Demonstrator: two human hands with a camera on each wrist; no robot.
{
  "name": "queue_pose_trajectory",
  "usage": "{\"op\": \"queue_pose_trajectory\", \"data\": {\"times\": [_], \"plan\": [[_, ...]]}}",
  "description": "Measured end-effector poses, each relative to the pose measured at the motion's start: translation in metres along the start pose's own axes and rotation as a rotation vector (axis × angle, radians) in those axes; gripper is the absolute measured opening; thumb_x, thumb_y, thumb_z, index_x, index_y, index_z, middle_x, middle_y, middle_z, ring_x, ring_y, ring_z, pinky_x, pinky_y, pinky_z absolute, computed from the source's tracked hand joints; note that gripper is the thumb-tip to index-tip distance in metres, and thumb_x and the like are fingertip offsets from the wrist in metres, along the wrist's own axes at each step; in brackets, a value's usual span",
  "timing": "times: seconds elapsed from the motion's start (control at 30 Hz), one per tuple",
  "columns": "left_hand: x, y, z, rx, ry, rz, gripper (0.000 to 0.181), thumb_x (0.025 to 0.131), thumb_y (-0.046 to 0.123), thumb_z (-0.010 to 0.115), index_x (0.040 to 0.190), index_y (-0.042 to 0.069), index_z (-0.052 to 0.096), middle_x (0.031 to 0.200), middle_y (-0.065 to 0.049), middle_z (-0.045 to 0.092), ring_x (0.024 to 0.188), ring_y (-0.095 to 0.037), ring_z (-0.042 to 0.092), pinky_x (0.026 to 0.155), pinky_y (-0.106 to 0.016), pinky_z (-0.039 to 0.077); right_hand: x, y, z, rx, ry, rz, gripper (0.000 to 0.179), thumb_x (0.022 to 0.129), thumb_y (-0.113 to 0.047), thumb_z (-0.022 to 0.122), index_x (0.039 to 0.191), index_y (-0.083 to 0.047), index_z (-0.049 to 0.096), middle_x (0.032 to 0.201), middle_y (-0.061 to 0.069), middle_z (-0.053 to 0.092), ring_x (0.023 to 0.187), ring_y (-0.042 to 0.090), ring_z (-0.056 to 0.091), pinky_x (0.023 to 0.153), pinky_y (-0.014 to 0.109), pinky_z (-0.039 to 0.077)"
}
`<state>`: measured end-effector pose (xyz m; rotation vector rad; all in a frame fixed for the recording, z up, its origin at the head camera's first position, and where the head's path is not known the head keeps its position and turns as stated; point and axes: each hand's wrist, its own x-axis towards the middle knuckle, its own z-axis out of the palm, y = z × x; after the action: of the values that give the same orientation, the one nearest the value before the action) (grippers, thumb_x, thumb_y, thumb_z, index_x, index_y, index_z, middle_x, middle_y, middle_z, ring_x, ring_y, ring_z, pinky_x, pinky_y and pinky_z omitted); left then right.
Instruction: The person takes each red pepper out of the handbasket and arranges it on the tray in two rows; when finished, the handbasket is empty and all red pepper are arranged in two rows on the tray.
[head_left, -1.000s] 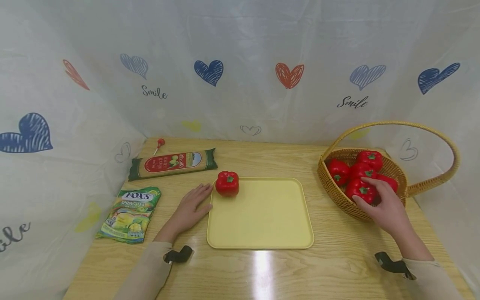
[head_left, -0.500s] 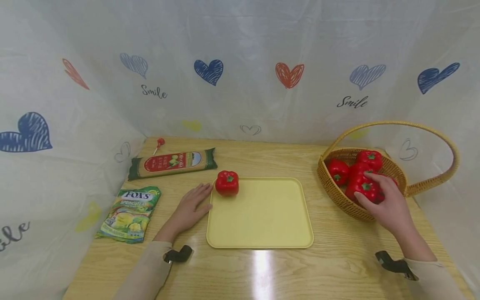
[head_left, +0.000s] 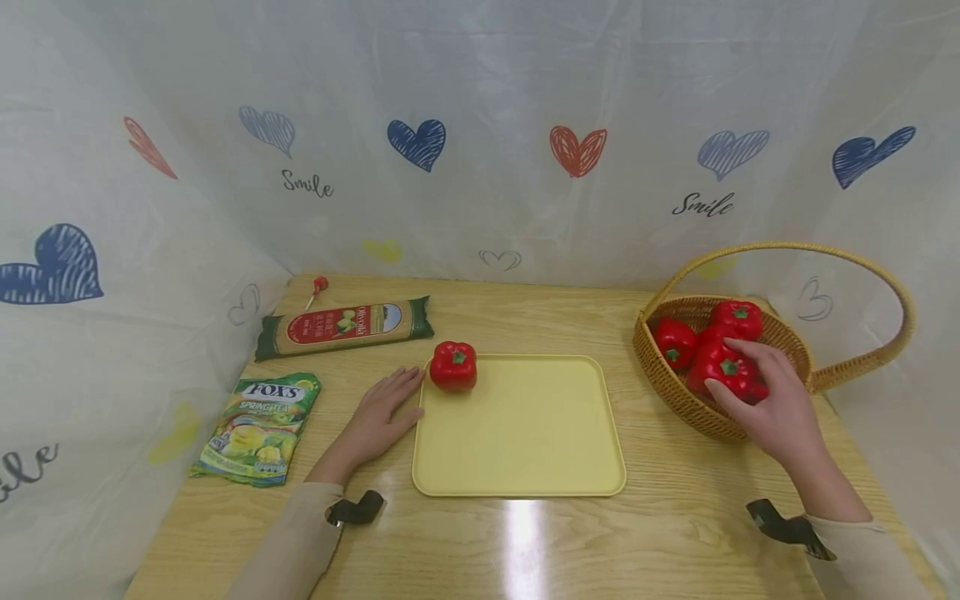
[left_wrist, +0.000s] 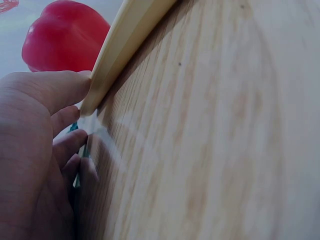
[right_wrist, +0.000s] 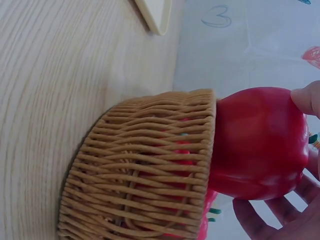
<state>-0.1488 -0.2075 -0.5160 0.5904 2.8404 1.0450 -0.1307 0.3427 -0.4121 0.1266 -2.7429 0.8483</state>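
My right hand (head_left: 783,408) grips a red bell pepper (head_left: 722,369), thumb on its near side and fingers round the far side. In the right wrist view that bell pepper (right_wrist: 261,142) stands above the rim of the wicker basket (right_wrist: 145,165). Several other red peppers lie behind and under it in the basket (head_left: 675,398). My left hand (head_left: 382,417) lies flat with fingers extended, its thumb at the left edge of the yellow tray (head_left: 525,433). Another red bell pepper (head_left: 453,367) sits in the tray's far left corner, close to my left fingertips.
A tall handle (head_left: 896,333) arches over the basket toward the right. To the left lie a green candy bag (head_left: 258,429), a long green-and-tan packet (head_left: 348,327) and a red lollipop (head_left: 320,285). White curtain with printed hearts encloses the back and sides.
The right fingers have closed round the pepper, and it has risen a little in the basket, covering more of the peppers behind. My left hand and the tray stay where they were.
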Motion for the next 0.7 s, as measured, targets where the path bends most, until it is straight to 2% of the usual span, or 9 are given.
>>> {"op": "queue_pose_trajectory", "data": {"times": [0.1,0.13,0.23,0.3,0.37,0.43,0.5,0.6,0.7], "plan": [[0.000,0.000,0.000,0.000,0.000,-0.001,0.063,0.103,0.032,0.060,0.157,0.009,0.039,0.163,-0.012,0.034,0.154,-0.034,0.022,0.125,-0.052,0.012,0.001,-0.003,0.000,0.002,0.001,-0.004,0.066,0.089,-0.022,0.079,0.147,-0.008,0.051,0.142,0.025,0.046,0.121,0.049,0.044,0.081,0.061,0.058],[0.000,0.000,0.000,0.001,0.000,-0.001,0.063,0.103,0.032,0.060,0.157,0.009,0.039,0.163,-0.012,0.034,0.154,-0.034,0.022,0.125,-0.052,0.012,0.001,-0.004,0.001,0.001,0.003,-0.007,0.066,0.089,-0.022,0.079,0.147,-0.008,0.051,0.142,0.025,0.046,0.121,0.049,0.044,0.081,0.065,0.057],[0.000,-0.001,0.000,0.003,0.000,0.000,0.063,0.103,0.032,0.060,0.157,0.009,0.039,0.163,-0.012,0.034,0.154,-0.034,0.022,0.125,-0.052,0.012,0.001,-0.006,0.001,0.011,0.014,-0.022,0.065,0.089,-0.022,0.079,0.147,-0.009,0.052,0.143,0.024,0.046,0.122,0.048,0.044,0.086,0.028,0.056],[0.000,-0.001,0.000,0.002,0.001,0.000,0.063,0.103,0.032,0.060,0.157,0.009,0.039,0.163,-0.012,0.034,0.153,-0.034,0.022,0.125,-0.052,0.012,0.001,-0.009,0.000,0.017,0.022,-0.033,0.065,0.089,-0.021,0.080,0.146,-0.009,0.053,0.142,0.023,0.047,0.122,0.046,0.044,0.080,0.007,0.040],[0.000,-0.001,0.000,0.001,0.001,0.001,0.063,0.103,0.032,0.060,0.157,0.009,0.039,0.163,-0.011,0.034,0.154,-0.034,0.022,0.125,-0.052,0.012,0.000,-0.010,0.001,0.026,0.027,-0.041,0.064,0.088,-0.021,0.080,0.146,-0.010,0.053,0.141,0.022,0.048,0.122,0.046,0.045,0.076,-0.001,0.027],[0.000,0.000,0.000,0.001,-0.001,0.001,0.063,0.103,0.032,0.060,0.157,0.009,0.039,0.163,-0.011,0.034,0.154,-0.034,0.022,0.125,-0.052,0.012,0.000,-0.013,0.001,0.030,0.028,-0.044,0.064,0.089,-0.020,0.080,0.146,-0.010,0.053,0.142,0.022,0.048,0.122,0.046,0.045,0.082,0.008,0.041],[0.000,0.000,0.000,0.002,-0.002,0.001,0.063,0.103,0.032,0.059,0.157,0.009,0.039,0.163,-0.012,0.034,0.154,-0.034,0.022,0.125,-0.052,0.012,0.000,-0.015,0.001,0.033,0.028,-0.044,0.064,0.089,-0.020,0.079,0.147,-0.010,0.053,0.142,0.023,0.048,0.123,0.047,0.044,0.090,0.032,0.055],[0.000,0.000,-0.001,0.002,-0.003,0.000,0.063,0.103,0.032,0.060,0.157,0.009,0.039,0.163,-0.012,0.034,0.153,-0.034,0.022,0.125,-0.053,0.012,0.000,-0.019,0.001,0.046,0.026,-0.043,0.064,0.089,-0.019,0.079,0.146,-0.011,0.053,0.143,0.022,0.047,0.124,0.047,0.044,0.086,0.074,0.048],[0.000,0.000,-0.001,0.001,-0.004,-0.002,0.063,0.103,0.031,0.060,0.157,0.008,0.039,0.163,-0.012,0.034,0.153,-0.035,0.022,0.125,-0.053,0.012,-0.001,-0.023,0.002,0.060,0.022,-0.050,0.063,0.089,-0.019,0.079,0.146,-0.011,0.053,0.142,0.023,0.048,0.124,0.048,0.043,0.085,0.080,0.044]]}}
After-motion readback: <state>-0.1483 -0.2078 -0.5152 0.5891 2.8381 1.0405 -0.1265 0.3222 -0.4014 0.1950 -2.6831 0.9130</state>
